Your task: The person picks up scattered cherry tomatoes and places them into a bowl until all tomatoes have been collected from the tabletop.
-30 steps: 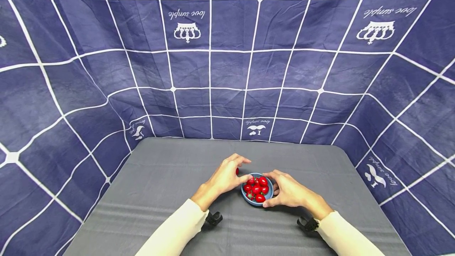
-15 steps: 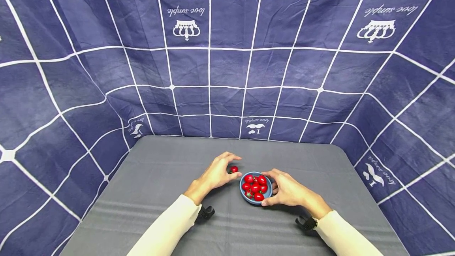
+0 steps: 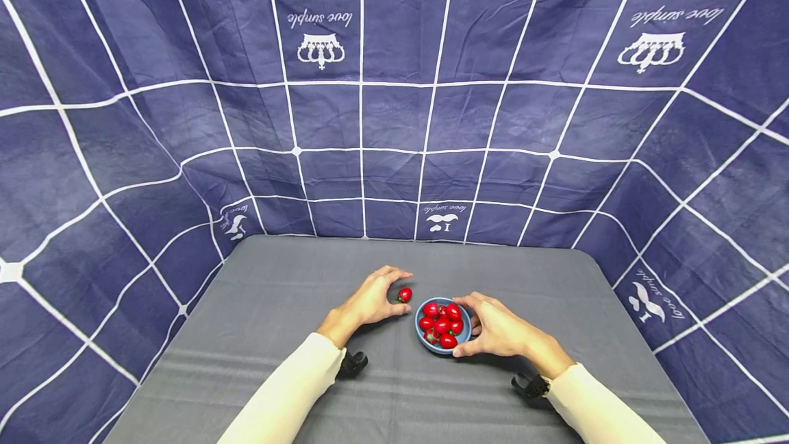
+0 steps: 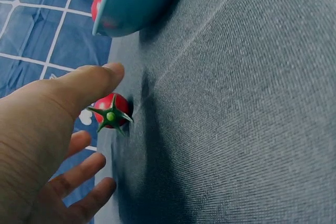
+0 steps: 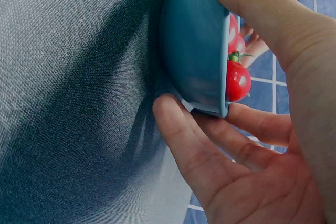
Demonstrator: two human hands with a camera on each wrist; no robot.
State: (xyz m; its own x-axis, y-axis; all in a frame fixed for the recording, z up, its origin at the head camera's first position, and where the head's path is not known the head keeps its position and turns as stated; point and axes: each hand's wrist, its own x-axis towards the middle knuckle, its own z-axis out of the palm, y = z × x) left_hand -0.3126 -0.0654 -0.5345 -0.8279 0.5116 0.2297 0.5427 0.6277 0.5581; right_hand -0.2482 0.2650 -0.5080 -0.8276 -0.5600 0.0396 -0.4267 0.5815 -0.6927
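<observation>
A single cherry tomato [image 3: 405, 295] lies on the grey table, between the thumb and fingers of my left hand [image 3: 370, 299]. These fingers are spread and relaxed, apart from the tomato. In the left wrist view the tomato [image 4: 111, 114] shows its green star-shaped stem, just beyond the thumb. My right hand [image 3: 502, 329] holds the side of a small blue bowl [image 3: 440, 351], thumb at the near side and fingers at the far side. Several red cherry tomatoes [image 3: 442, 325] fill the bowl. The right wrist view shows the bowl's outer wall [image 5: 191, 40] between thumb and fingers.
The grey cloth-covered table [image 3: 296, 279] stretches around both hands. A blue curtain with a white grid [image 3: 394, 115] encloses the back and sides. Black wrist straps [image 3: 353, 364] sit below both hands.
My left hand has drawn away from the bowl to the left, and the loose tomato has come into plain view beside it. My right hand stays on the bowl.
</observation>
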